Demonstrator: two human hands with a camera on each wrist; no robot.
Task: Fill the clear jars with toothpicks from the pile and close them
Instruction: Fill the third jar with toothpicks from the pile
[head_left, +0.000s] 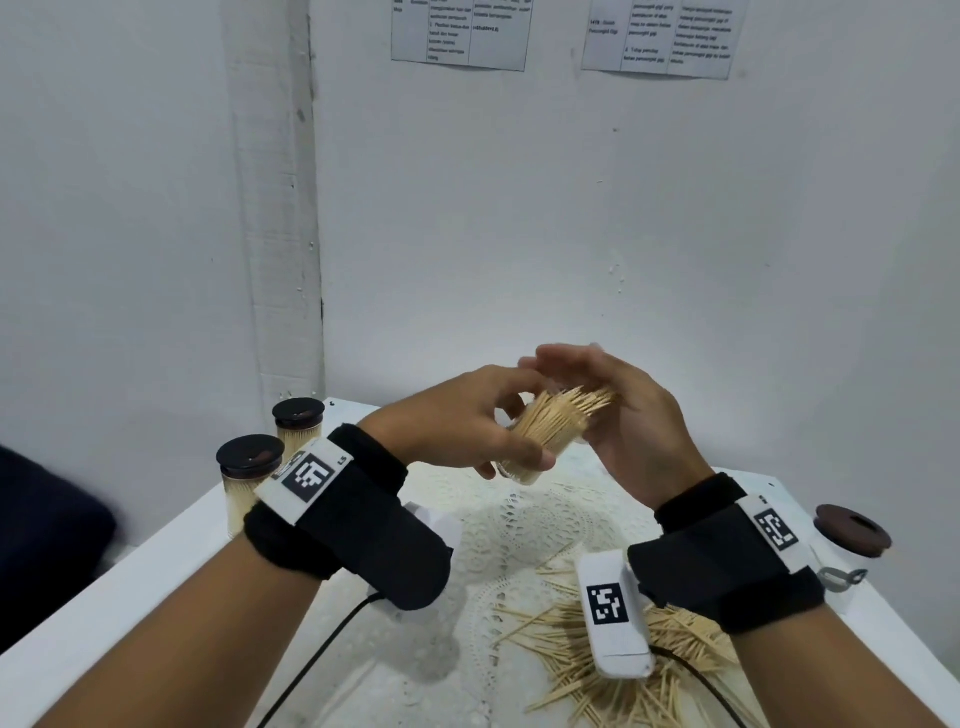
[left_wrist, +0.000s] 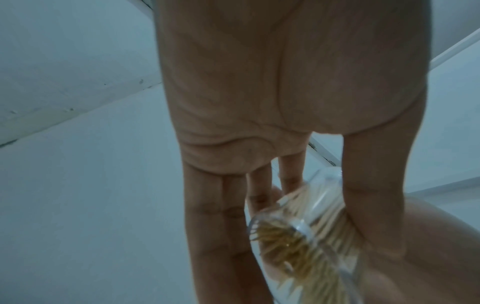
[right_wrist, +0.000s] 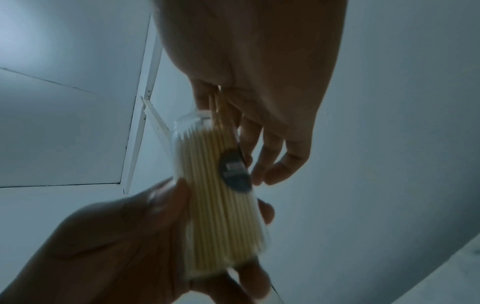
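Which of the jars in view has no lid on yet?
The jar gripped in the left hand, tilted, toothpicks sticking out of its open mouth. The two filled jars at far left wear dark lids.

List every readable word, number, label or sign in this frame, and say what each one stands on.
"L5": seemingly, small print on the left wrist band; not certain.
Left wall sheet: printed table, too blurred to read.
Right wall sheet: printed table, too blurred to read.
Square black-and-white code markers on the wrist band and the white camera unit: patterns, no words.
Dark round sticker on the held jar: print blurred, unreadable.
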